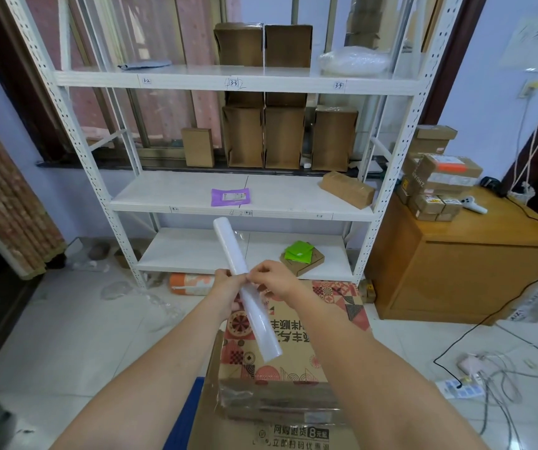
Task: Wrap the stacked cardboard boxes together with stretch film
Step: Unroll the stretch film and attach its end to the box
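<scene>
Bright, even daylight enters through the curtained window (170,92) behind the white shelving rack (238,77). Shadows on the tiled floor (66,326) are faint and soft. The wide-angle lens bends the rack's uprights outward and stretches the edges. The bottom-left corner is smeared; the centre stays sharp.

White metal shelving (238,77) against window; wooden cabinet (456,271) right; pale tiled floor (76,326).
</scene>
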`<state>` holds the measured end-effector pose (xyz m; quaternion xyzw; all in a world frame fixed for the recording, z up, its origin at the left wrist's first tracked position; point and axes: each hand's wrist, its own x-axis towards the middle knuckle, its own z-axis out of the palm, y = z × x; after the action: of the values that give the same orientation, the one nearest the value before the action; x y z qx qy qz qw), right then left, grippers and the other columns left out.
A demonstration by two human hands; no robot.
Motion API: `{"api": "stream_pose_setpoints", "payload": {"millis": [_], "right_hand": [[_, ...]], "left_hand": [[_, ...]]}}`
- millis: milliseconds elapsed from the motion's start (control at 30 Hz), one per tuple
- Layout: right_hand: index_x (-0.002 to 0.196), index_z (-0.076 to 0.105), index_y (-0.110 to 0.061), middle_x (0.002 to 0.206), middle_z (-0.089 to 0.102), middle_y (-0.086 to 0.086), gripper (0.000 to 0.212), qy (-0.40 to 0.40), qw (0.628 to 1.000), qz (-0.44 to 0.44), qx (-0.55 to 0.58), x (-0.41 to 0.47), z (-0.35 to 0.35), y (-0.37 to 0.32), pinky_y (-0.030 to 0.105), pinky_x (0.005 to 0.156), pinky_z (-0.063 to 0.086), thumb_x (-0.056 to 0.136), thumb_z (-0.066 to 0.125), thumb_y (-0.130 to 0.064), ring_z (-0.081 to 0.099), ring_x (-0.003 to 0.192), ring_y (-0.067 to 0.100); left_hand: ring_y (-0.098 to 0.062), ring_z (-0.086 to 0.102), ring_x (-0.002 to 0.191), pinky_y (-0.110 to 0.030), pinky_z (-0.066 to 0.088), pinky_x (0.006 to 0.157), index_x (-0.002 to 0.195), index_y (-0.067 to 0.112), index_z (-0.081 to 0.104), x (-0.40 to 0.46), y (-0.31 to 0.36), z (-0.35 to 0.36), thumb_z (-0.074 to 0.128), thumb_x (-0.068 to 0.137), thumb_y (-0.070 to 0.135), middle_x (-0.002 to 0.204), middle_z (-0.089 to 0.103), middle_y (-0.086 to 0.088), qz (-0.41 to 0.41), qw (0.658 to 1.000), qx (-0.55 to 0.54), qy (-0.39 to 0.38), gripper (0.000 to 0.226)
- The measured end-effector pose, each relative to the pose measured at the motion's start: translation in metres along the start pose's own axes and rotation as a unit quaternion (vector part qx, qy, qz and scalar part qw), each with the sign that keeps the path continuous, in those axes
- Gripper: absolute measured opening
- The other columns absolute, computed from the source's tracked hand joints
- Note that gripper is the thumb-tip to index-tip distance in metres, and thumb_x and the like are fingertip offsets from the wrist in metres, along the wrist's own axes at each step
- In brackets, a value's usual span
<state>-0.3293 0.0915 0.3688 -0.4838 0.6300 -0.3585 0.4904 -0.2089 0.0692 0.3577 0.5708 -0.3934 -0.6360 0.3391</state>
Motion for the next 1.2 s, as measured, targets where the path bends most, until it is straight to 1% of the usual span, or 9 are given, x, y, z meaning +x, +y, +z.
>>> {"api": "stream_pose_setpoints", "payload": {"millis": [133,267,400,533,667,800,967,1033,1200], "right_hand": [[0.101,0.049,-0.009,0.094,0.053,0.005,0.043,-0.053,0.992,-0.011,-0.112,-0.002,0.006,0.007,0.032,0.066,0.048,0.074,0.076,-0.029,0.055,0.083,0.02],[0.113,0.048,-0.007,0.104,0.046,0.006,0.056,0.018,0.969,-0.027,-0.246,0.001,0.012,0.018,0.034,0.072,0.047,0.072,0.078,-0.029,0.053,0.087,0.022],[0.119,0.052,0.0,0.095,0.056,0.004,0.044,0.02,0.993,-0.018,-0.114,-0.003,0.001,0.019,0.023,0.059,0.045,0.083,0.069,-0.018,0.056,0.077,0.016],[0.12,0.057,-0.005,0.103,0.064,0.009,0.038,-0.052,0.998,0.011,0.022,-0.01,-0.015,0.009,0.038,0.085,0.052,0.084,0.068,-0.011,0.062,0.091,0.023],[0.104,0.064,-0.013,0.092,0.065,0.007,0.021,-0.126,0.987,0.041,0.094,-0.012,-0.029,-0.003,0.044,0.097,0.046,0.086,0.063,-0.004,0.061,0.086,0.024],[0.108,0.063,-0.01,0.091,0.066,0.008,0.027,-0.18,0.97,0.061,0.149,-0.014,-0.035,-0.005,0.043,0.089,0.05,0.081,0.064,-0.006,0.062,0.084,0.025],[0.113,0.059,-0.007,0.088,0.064,0.01,0.036,-0.156,0.963,0.071,0.21,-0.018,-0.044,0.004,0.037,0.074,0.053,0.078,0.065,-0.008,0.061,0.079,0.026],[0.12,0.055,-0.004,0.092,0.063,0.013,0.034,-0.111,0.97,0.066,0.205,-0.02,-0.045,0.009,0.036,0.071,0.054,0.086,0.06,-0.001,0.061,0.078,0.027],[0.12,0.056,0.0,0.093,0.063,0.019,0.035,-0.049,0.978,0.057,0.196,-0.019,-0.043,0.013,0.05,0.089,0.051,0.086,0.061,0.002,0.062,0.081,0.032]], "left_hand": [[-0.034,0.063,0.087,-0.04,0.053,0.051,0.125,0.004,0.037,-0.001,0.003,-0.001,0.07,0.086,0.02,0.115,0.058,-0.02,-0.024,0.998,-0.05,0.017,0.054],[-0.031,0.066,0.078,-0.038,0.055,0.056,0.126,0.002,0.045,-0.005,0.007,0.002,0.056,0.094,0.033,0.11,0.063,-0.02,-0.04,0.995,-0.09,-0.031,0.045],[-0.027,0.062,0.078,-0.039,0.052,0.064,0.108,0.007,0.049,-0.007,0.011,-0.001,0.038,0.101,0.035,0.101,0.062,-0.015,-0.035,0.999,-0.041,-0.004,0.031],[-0.026,0.051,0.105,-0.037,0.042,0.084,0.129,0.007,0.045,-0.006,0.005,-0.012,0.044,0.099,0.038,0.114,0.052,-0.006,-0.012,0.998,-0.022,0.051,0.043],[-0.027,0.043,0.13,-0.045,0.028,0.111,0.132,0.019,0.043,-0.008,-0.008,-0.015,0.037,0.093,0.06,0.133,0.05,-0.008,-0.038,0.991,-0.091,-0.09,0.058],[-0.025,0.061,0.079,-0.046,0.048,0.086,0.103,0.009,0.065,-0.006,-0.016,-0.01,0.037,0.091,0.061,0.092,0.068,-0.013,-0.024,0.969,-0.159,-0.187,0.061],[-0.008,0.042,0.043,-0.026,0.044,0.048,0.088,0.011,0.057,-0.002,-0.007,0.0,0.058,0.091,0.031,0.063,0.041,0.001,0.032,0.979,-0.194,-0.063,0.02],[-0.006,0.038,0.035,-0.021,0.041,0.038,0.081,0.012,0.053,-0.001,-0.005,0.003,0.061,0.091,0.024,0.062,0.04,0.001,0.042,0.983,-0.173,-0.04,0.018],[-0.008,0.04,0.028,-0.019,0.036,0.03,0.078,0.011,0.047,-0.004,-0.001,0.011,0.061,0.093,0.018,0.058,0.035,-0.001,0.075,0.987,-0.141,-0.026,0.021]]}}
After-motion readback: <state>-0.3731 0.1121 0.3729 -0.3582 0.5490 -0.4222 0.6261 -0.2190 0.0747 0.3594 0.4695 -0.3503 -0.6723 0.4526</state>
